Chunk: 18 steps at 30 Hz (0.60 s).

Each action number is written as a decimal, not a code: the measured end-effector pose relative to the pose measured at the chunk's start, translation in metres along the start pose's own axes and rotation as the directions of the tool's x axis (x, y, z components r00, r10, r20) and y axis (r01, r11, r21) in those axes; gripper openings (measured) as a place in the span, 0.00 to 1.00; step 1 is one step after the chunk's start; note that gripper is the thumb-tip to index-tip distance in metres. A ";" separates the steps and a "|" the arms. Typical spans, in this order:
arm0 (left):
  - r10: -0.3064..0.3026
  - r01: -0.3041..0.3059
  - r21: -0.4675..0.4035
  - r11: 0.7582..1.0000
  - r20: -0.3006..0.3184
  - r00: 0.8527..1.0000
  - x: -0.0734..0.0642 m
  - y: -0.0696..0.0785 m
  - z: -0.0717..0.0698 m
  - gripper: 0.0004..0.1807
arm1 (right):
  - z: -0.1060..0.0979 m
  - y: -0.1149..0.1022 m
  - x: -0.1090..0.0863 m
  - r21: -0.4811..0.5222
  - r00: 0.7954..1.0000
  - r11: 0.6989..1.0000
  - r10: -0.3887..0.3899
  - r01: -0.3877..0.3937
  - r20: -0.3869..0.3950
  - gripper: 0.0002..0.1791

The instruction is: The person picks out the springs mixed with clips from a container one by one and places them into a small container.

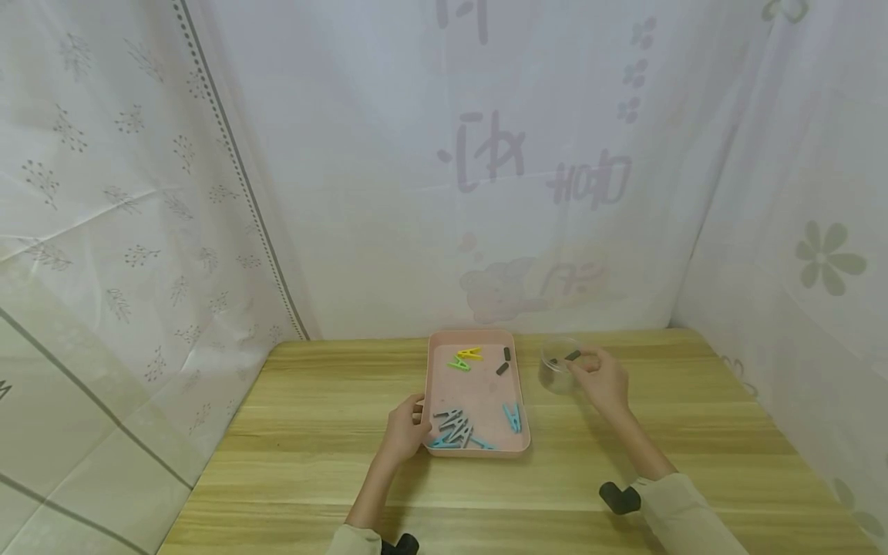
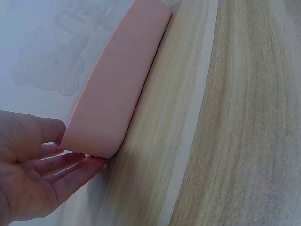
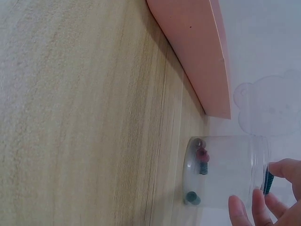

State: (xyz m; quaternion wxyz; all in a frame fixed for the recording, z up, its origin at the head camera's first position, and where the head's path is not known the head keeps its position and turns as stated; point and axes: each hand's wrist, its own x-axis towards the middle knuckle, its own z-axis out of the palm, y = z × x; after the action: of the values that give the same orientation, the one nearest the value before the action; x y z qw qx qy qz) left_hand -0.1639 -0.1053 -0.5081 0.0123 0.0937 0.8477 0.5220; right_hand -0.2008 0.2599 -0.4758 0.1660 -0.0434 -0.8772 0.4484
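My left hand grips the left side of a pink tray near its front corner; in the left wrist view the thumb is at the rim and the fingers reach under the edge. My right hand pinches a small dark green ridged cylinder at the mouth of a clear plastic jar. Inside the jar, the right wrist view shows a dark red piece and a green cylinder near the bottom. Two dark cylinders lie in the tray's back right.
In the tray, a yellow clothespin and a green clothespin lie at the back. Several blue and grey clothespins are heaped at the front left, and a blue clothespin lies front right. The wooden table meets printed curtains.
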 end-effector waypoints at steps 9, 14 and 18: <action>0.003 -0.003 0.002 1.000 0.000 1.000 -0.001 0.000 0.000 0.27 | 0.000 -0.001 -0.002 0.010 1.000 1.000 -0.012 0.012 -0.001 0.26; 0.000 0.000 -0.004 1.000 0.002 1.000 0.000 -0.001 0.000 0.27 | 0.000 -0.001 -0.002 0.003 1.000 1.000 0.017 -0.017 0.012 0.27; 0.005 -0.005 -0.003 1.000 0.006 1.000 0.000 -0.001 0.000 0.28 | 0.000 0.000 -0.002 0.006 0.999 1.000 0.030 -0.030 0.014 0.28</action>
State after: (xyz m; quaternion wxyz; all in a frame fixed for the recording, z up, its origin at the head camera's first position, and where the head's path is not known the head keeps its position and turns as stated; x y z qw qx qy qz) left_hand -0.1639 -0.1053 -0.5087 0.0136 0.0972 0.8466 0.5231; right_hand -0.1985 0.2591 -0.4765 0.1532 -0.0528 -0.8761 0.4540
